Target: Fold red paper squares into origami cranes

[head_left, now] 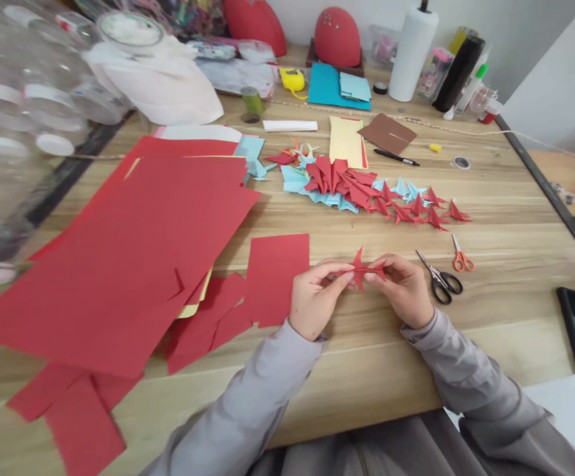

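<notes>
While a red piece (360, 268) is pinched by the left hand (313, 299) at one side and the right hand (409, 291) at the other, quite a few others are already folded.
It's held over the desk (366, 373), left of the black scissors (440, 280), and looks mostly shaped, though whether it's finished can't be told. Folded pieces (334, 175) in red and blue are heaped beyond it; plenty of red sheets (133, 251) are left flat, unfolded.

Bright, soft light; blurred left edge.
</notes>
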### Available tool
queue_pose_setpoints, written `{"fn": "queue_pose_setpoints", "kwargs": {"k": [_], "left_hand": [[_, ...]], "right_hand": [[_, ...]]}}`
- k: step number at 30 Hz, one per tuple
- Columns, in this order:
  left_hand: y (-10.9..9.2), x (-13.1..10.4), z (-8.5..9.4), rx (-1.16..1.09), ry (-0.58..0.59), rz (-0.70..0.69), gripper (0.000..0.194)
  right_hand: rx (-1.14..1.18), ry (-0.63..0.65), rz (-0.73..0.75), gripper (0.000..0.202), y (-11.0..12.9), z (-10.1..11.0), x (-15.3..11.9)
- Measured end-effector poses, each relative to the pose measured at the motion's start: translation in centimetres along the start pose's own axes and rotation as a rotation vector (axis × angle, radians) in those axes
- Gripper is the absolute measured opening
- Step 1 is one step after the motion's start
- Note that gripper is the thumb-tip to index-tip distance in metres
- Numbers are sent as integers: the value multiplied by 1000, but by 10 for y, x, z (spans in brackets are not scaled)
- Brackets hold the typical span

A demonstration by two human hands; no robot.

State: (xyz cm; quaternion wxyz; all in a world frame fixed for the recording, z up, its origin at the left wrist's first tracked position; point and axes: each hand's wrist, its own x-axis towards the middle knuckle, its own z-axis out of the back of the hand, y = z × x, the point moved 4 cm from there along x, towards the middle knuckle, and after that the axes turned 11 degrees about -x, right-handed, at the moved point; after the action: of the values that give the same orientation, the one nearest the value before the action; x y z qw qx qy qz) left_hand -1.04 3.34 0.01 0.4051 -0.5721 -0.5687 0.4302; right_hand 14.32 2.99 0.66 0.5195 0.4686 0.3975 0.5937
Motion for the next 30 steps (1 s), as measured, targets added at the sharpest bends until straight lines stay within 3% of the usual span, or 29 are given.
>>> {"fn": "queue_pose_setpoints", "kwargs": {"k": [7,12,15,18,21,27,30], "left_hand": [[2,3,3,55,59,10,12],[-4,5,6,215,27,-113,10],[-5,5,5,299,83,-179,13],[-3,3,2,341,159,-218,14],[-1,4,1,346,182,-216,14],[4,5,3,374,153,-205,20],[7,6,5,310,86,-170,35]], "right_hand": [[-158,-32,74,7,1,0,0],[-352,-42,251,31,21,5,-5],[-459,-27,369,25,27,2,-8],[-610,-72,417,6,24,0,-10],[-697,-82,481,5,22,-2,-10],[-830,-46,482,9,21,-5,-10],[-811,-118,415,9,20,1,-9]]}}
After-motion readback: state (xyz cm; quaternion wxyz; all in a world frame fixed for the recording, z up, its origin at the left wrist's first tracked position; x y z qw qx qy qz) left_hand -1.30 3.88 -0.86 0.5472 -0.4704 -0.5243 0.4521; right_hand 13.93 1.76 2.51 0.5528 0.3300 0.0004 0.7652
